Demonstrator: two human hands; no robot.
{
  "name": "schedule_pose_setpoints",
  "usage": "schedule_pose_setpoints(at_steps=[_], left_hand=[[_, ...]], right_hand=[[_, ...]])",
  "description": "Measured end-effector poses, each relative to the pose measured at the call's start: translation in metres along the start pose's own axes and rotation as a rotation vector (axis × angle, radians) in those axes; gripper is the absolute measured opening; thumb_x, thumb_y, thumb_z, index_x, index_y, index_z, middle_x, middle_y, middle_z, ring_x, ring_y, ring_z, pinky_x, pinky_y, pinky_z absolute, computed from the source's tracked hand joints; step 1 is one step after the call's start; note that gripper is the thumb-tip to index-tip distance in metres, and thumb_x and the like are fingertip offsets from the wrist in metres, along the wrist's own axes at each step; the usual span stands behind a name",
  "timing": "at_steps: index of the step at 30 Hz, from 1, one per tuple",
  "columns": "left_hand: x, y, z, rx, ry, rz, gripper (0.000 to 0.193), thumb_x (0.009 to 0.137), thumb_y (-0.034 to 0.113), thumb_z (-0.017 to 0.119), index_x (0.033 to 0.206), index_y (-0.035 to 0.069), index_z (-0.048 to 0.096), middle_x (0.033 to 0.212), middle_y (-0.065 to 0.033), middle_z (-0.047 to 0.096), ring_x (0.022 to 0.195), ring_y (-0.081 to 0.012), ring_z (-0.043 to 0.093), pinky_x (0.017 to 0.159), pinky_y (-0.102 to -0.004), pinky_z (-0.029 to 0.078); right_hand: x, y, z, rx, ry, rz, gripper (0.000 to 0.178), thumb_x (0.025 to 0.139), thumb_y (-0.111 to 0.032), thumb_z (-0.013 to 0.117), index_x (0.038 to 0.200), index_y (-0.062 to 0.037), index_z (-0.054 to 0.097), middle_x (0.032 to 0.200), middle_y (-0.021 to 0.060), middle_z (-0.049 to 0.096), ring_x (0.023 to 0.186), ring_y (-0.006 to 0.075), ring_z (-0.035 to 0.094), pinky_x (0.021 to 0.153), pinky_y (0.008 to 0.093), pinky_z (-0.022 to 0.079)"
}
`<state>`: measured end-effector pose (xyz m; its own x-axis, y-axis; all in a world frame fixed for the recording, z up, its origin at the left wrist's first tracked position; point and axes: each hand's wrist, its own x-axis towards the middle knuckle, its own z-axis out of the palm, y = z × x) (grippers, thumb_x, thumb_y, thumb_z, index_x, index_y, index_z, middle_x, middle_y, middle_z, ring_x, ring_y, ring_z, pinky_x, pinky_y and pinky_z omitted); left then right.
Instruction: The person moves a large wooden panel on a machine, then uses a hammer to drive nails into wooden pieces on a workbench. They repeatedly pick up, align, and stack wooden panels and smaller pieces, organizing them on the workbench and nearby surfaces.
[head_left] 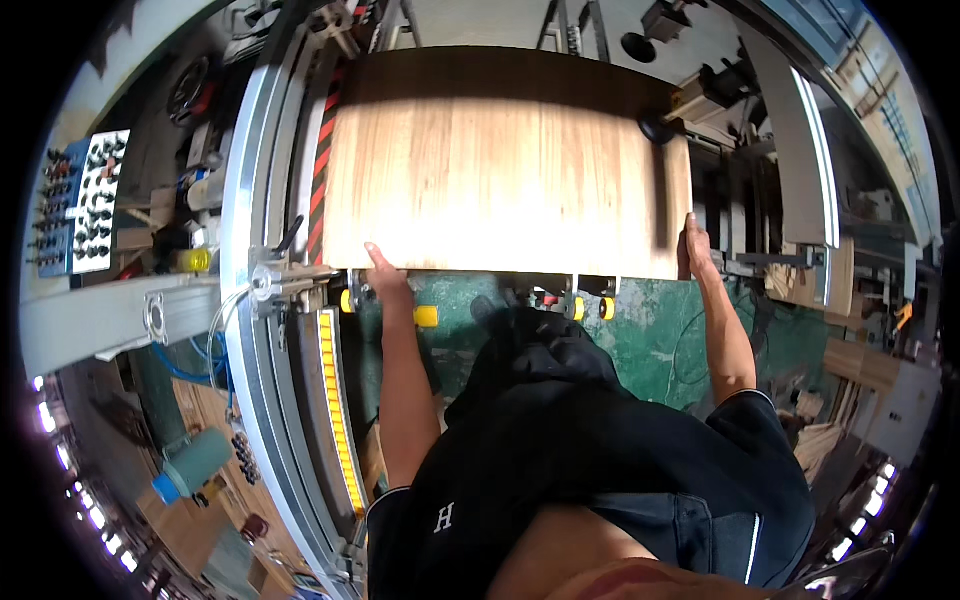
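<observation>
A wide wooden board [480, 180] with pale, striped grain lies flat in front of me on the machine. My left hand [388, 277] grips its near edge toward the left corner. The thumb rests on top, and the fingers are hidden under the board. At the board's right edge, close to the near corner, my right hand [698, 245] holds the side, its fingers partly out of sight. A round black pad [656, 130] sits over the board's far right part.
A long metal rail [250, 200] runs along the left, beside red-and-black striped tape [322, 165]. Yellow rollers [607, 308] show below the near edge. A panel of pneumatic valves [85, 205] stands far left. Wood pieces [865, 365] are stacked at the right over the green floor [655, 345].
</observation>
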<state>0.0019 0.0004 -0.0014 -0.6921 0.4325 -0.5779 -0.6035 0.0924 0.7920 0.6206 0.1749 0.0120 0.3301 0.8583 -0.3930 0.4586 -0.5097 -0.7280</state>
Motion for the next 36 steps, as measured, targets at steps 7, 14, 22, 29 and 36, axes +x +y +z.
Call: schedule_pose_setpoints(at_steps=[7, 14, 22, 29, 36], left_hand=[[0.0, 0.003, 0.006, -0.115, -0.054, 0.01, 0.074, 0.094, 0.051, 0.059, 0.133, -0.009, 0.04, 0.131, -0.0185, 0.053, 0.111, -0.0268, 0.06, 0.09, -0.0401, 0.055], [-0.003, 0.003, 0.0, -0.115, -0.127, 0.072, 0.062, 0.097, 0.049, 0.054, 0.124, -0.007, 0.047, 0.12, -0.0138, 0.059, 0.104, -0.0229, 0.062, 0.087, -0.0395, 0.055], [0.002, -0.005, 0.0, -0.173, -0.188, 0.159, 0.067, 0.1, 0.047, 0.049, 0.127, -0.014, 0.044, 0.126, -0.0193, 0.057, 0.11, -0.0288, 0.062, 0.091, -0.0406, 0.056], [-0.005, 0.0, 0.007, -0.157, -0.122, 0.125, 0.065, 0.099, 0.044, 0.052, 0.136, -0.009, 0.04, 0.134, -0.0189, 0.052, 0.119, -0.0287, 0.057, 0.098, -0.042, 0.053], [-0.01, 0.001, 0.014, -0.122, -0.009, 0.08, 0.06, 0.099, 0.043, 0.053, 0.132, -0.007, 0.046, 0.127, -0.0153, 0.057, 0.114, -0.0274, 0.06, 0.095, -0.0422, 0.054]], right_hand=[[-0.036, 0.035, -0.018, 0.033, 0.051, -0.002, 0.06, 0.095, -0.061, 0.047, 0.075, -0.0056, 0.058, 0.07, -0.0025, 0.049, 0.067, 0.0106, 0.042, 0.056, 0.0291, 0.036], [-0.096, 0.05, -0.023, 0.332, -0.01, 0.191, 0.057, 0.092, -0.065, 0.05, 0.089, -0.0086, 0.057, 0.084, 0.0043, 0.059, 0.086, 0.0194, 0.061, 0.078, 0.0428, 0.054], [-0.206, 0.056, 0.043, 0.049, -0.179, 0.029, 0.063, 0.093, -0.052, 0.059, 0.129, -0.0011, 0.056, 0.113, 0.0123, 0.066, 0.105, 0.0211, 0.061, 0.084, 0.0348, 0.052], [-0.221, -0.003, 0.118, -0.06, -0.152, 0.032, 0.05, 0.094, -0.04, 0.06, 0.122, 0.0008, 0.057, 0.082, 0.0118, 0.064, 0.072, 0.0204, 0.06, 0.068, 0.0365, 0.049], [-0.166, 0.02, 0.12, 0.173, -0.358, -0.086, 0.04, 0.08, -0.009, 0.064, 0.118, 0.0041, 0.059, 0.107, 0.0123, 0.067, 0.101, 0.0223, 0.06, 0.092, 0.0336, 0.046]])
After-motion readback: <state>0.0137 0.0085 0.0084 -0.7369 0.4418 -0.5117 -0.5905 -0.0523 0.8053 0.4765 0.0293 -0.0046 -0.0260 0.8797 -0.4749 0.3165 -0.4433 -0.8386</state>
